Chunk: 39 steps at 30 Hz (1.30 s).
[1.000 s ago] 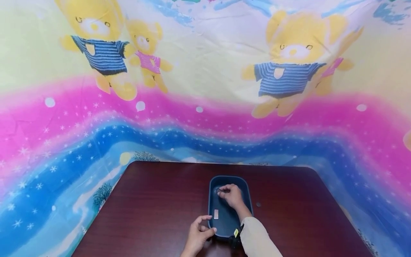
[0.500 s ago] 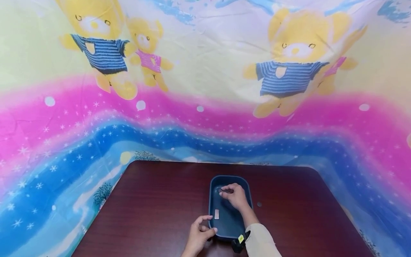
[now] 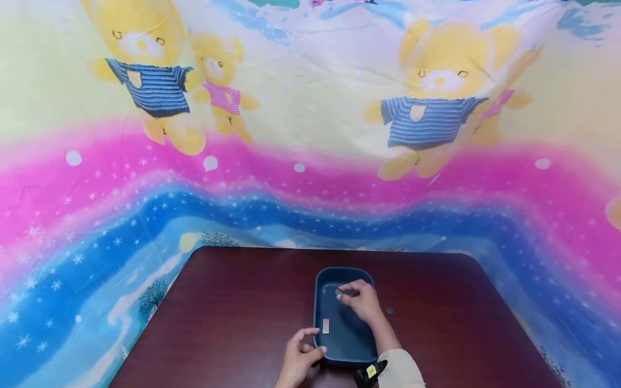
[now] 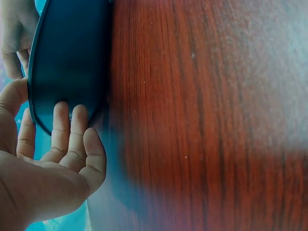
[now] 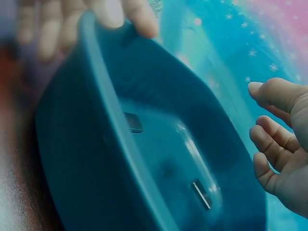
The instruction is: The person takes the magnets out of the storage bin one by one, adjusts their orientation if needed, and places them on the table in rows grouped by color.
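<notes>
Dark blue tray point(image 3: 349, 343) with rounded corners sits on the wooden table point(image 3: 242, 307), its far rim short of the back edge; tabletop stretches wide to either side. At its near-left corner the left hand point(image 3: 299, 353) has fingers spread, thumb and forefinger touching the rim. Raised walls surround the right hand point(image 3: 363, 303), whose thumb and forefinger come close together; whether they pinch anything cannot be told. One small shiny block point(image 3: 325, 326) lies beside the left wall, a second shiny block point(image 5: 201, 194) farther off inside. A small disc point(image 3: 390, 311) lies right of the tray; patterned cloth point(image 3: 310, 186) hangs behind.
</notes>
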Each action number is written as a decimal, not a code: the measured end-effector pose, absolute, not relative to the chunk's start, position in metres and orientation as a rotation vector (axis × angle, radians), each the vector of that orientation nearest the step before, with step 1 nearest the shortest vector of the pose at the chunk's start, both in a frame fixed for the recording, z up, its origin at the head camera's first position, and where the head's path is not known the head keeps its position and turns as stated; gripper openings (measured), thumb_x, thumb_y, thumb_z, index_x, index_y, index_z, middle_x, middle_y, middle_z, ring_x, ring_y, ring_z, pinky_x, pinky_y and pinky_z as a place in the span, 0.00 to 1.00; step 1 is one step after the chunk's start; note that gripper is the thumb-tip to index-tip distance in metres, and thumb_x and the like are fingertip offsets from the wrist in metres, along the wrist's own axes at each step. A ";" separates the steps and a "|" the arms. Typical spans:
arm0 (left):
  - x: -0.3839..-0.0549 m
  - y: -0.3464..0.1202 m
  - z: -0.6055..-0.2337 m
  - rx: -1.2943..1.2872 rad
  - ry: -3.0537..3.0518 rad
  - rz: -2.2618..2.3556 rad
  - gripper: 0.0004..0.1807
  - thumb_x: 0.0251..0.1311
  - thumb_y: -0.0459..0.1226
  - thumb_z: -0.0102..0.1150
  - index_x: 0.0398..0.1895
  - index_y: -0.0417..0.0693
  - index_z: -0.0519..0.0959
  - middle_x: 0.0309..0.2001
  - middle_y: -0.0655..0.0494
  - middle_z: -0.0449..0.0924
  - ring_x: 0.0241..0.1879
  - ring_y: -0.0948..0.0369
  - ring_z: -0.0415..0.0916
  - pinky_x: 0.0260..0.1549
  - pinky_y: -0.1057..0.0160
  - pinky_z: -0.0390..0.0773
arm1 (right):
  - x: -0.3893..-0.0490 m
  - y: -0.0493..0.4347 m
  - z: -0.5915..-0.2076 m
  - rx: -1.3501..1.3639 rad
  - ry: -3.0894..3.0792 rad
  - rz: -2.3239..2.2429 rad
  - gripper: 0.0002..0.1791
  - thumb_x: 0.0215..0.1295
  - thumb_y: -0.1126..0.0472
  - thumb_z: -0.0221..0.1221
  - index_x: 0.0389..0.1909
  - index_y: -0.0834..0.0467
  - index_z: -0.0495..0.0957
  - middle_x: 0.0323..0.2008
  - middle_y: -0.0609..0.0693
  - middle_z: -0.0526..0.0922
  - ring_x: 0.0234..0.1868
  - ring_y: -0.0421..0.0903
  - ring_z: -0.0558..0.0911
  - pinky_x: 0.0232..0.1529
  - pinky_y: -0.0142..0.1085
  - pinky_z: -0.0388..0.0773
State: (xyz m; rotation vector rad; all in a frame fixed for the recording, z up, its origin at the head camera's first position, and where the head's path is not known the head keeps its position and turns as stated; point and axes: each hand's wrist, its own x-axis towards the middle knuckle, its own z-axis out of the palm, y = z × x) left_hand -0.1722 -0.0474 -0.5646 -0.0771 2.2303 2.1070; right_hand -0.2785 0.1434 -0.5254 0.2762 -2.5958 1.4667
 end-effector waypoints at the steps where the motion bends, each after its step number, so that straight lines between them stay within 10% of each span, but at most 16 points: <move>1: -0.172 -0.047 -0.564 -0.080 2.227 2.110 0.24 0.45 0.33 0.68 0.50 0.40 0.76 0.17 0.55 0.73 0.17 0.62 0.67 0.13 0.67 0.64 | -0.278 0.145 -0.525 0.277 -2.590 1.475 0.07 0.53 0.59 0.68 0.33 0.53 0.84 0.36 0.48 0.76 0.32 0.44 0.75 0.31 0.36 0.75; 39: -0.171 -0.045 -0.565 -0.080 2.145 2.170 0.24 0.48 0.30 0.66 0.52 0.37 0.74 0.17 0.53 0.73 0.17 0.62 0.67 0.14 0.67 0.65 | -0.243 0.220 -0.522 0.035 -2.537 1.521 0.11 0.52 0.61 0.68 0.37 0.58 0.84 0.39 0.51 0.79 0.39 0.49 0.79 0.34 0.35 0.76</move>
